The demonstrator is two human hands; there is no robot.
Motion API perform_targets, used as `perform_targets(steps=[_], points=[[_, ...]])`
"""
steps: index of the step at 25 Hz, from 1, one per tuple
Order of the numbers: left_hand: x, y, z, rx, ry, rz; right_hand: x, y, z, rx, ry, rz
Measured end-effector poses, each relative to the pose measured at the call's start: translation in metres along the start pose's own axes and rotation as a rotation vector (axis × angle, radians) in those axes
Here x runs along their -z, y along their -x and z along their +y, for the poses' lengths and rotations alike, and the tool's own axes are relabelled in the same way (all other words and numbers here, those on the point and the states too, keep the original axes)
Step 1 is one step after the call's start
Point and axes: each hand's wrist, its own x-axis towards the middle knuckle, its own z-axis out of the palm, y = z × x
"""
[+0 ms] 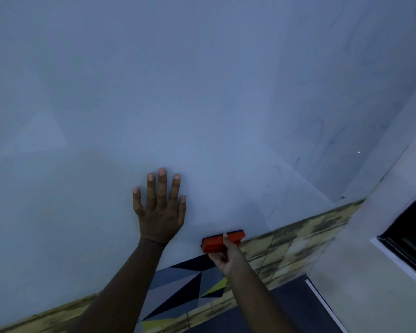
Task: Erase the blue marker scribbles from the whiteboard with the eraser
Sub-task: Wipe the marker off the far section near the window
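Observation:
The whiteboard (154, 104) fills most of the view. Faint blue marker scribbles (332, 138) remain on its right part, smeared and pale. My left hand (160, 207) lies flat on the board with fingers spread and straight. My right hand (225, 254) grips an orange eraser (216, 241) from below, thumb over its front. The eraser sits against the board's bottom edge, its dark felt side toward the board.
Below the board runs a yellow-green tiled wall strip (298, 239). A panel with grey, black and yellow triangles (183, 289) stands under my arms. A white wall (370, 260) with a dark window (413, 236) closes the right side.

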Motion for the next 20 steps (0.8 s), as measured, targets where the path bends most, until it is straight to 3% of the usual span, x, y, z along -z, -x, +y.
perform_targets(steps=[6,13,20], points=[[-0.003,0.009,0.003,-0.04,-0.017,-0.012,-0.051,0.07,-0.036,0.09,-0.129,-0.096],[-0.005,0.022,0.008,-0.065,0.002,-0.037,-0.055,0.091,-0.065,0.391,0.064,-0.035],[-0.005,0.037,0.019,-0.041,-0.012,-0.118,-0.017,0.03,-0.047,0.287,0.033,0.012]])
